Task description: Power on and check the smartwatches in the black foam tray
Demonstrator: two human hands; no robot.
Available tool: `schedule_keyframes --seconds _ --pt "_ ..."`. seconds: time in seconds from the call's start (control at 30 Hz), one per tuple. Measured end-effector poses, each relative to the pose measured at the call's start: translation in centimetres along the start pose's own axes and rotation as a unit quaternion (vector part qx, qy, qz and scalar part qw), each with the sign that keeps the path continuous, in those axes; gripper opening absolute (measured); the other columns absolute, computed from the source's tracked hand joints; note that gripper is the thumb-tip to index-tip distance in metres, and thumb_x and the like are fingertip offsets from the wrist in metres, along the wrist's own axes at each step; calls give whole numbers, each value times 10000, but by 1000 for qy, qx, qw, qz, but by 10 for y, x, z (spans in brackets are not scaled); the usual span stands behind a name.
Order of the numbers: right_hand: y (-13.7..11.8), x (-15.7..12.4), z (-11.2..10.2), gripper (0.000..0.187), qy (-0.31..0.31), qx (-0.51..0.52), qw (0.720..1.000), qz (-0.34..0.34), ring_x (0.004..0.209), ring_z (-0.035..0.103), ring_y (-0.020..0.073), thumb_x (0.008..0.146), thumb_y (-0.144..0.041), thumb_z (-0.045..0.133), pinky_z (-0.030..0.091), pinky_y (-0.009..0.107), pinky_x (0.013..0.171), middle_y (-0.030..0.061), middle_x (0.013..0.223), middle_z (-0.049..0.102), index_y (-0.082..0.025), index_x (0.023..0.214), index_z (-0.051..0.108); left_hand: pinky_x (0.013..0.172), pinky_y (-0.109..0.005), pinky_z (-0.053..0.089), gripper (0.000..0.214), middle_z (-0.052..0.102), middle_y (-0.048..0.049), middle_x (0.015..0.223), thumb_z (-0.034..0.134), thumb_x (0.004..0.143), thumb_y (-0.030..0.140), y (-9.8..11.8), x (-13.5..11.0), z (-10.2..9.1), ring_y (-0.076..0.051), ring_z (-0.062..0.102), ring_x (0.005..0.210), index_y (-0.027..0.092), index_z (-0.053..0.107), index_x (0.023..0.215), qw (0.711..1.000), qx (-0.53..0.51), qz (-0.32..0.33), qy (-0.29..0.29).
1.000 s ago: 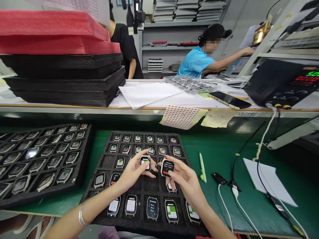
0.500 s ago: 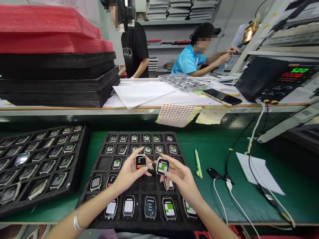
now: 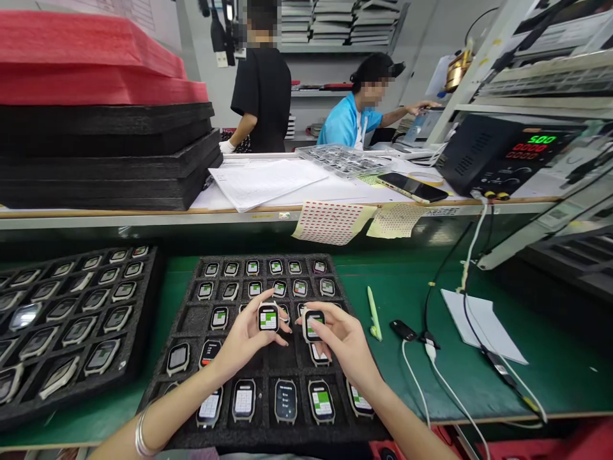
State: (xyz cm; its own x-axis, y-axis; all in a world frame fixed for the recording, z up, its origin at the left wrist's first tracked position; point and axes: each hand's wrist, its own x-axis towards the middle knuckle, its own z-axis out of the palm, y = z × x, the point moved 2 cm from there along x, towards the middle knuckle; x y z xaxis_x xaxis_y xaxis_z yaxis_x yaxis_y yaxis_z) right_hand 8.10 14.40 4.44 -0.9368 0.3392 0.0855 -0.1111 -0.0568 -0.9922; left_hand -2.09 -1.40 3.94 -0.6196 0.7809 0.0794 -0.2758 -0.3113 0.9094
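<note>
Above the middle of a black foam tray, my left hand is closed on a smartwatch without straps. Its lit screen shows a green and white grid. My right hand grips a second smartwatch by its edges, the thumb lying over the lower part of its screen. The two watches are side by side and apart. Below them, rows of similar watches lie in the tray's pockets, many with lit screens, such as a watch in the front row. My hands and forearms hide some pockets.
A second foam tray of watches stands at left. Stacked black foam and red foam rise behind it. At right lie a green pen, cables and paper. A power supply sits on the shelf; two people work beyond.
The left watch's screen has switched from a dark text page to a green and white grid. My right thumb has moved onto the other watch's screen. The standing person has turned away.
</note>
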Motion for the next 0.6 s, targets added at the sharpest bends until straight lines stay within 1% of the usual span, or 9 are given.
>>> schedule_keyframes --seconds 0.13,0.2,0.27,0.33,0.47,0.6 --pt "1 -2 2 342 -36 39 999 0 539 604 120 877 -280 588 448 196 421 62 886 647 -220 1213 578 725 -363 560 620 595 -73 1015 607 752 60 -2 -2 -2 -203 601 875 220 417 1320 1000 3 0 -3" --pt "1 -3 4 423 -59 71 996 -2 615 636 151 833 -235 623 468 200 436 76 941 652 -227 1250 548 726 -358 558 611 595 -74 1022 600 763 65 -3 -2 -3 -201 600 879 219 411 1323 1000 8 4 1" --pt "0 -3 5 484 -74 88 993 -5 668 644 162 802 -202 651 483 198 449 80 980 646 -232 1268 528 724 -358 559 610 595 -72 1023 598 764 66 -3 -2 -4 -200 601 877 219 409 1323 1000 12 7 2" --pt "-1 -3 7 480 -73 84 994 -7 679 642 155 804 -196 660 493 194 455 79 997 638 -235 1264 527 720 -360 561 610 596 -69 1014 601 757 66 -4 -2 -4 -200 604 872 218 414 1318 1000 13 8 0" --pt "-1 -3 7 423 -56 65 996 -7 654 630 136 813 -189 667 492 175 441 66 947 643 -231 1219 555 711 -361 565 599 596 -65 1003 605 750 68 -3 -2 -4 -199 606 859 216 428 1303 1000 14 8 1" --pt "0 -5 6 448 -82 77 993 -20 660 645 149 808 -186 653 498 186 449 69 954 651 -232 1241 549 704 -348 564 573 592 -54 994 593 762 65 -3 -2 -6 -192 604 857 223 437 1290 1000 15 10 3"
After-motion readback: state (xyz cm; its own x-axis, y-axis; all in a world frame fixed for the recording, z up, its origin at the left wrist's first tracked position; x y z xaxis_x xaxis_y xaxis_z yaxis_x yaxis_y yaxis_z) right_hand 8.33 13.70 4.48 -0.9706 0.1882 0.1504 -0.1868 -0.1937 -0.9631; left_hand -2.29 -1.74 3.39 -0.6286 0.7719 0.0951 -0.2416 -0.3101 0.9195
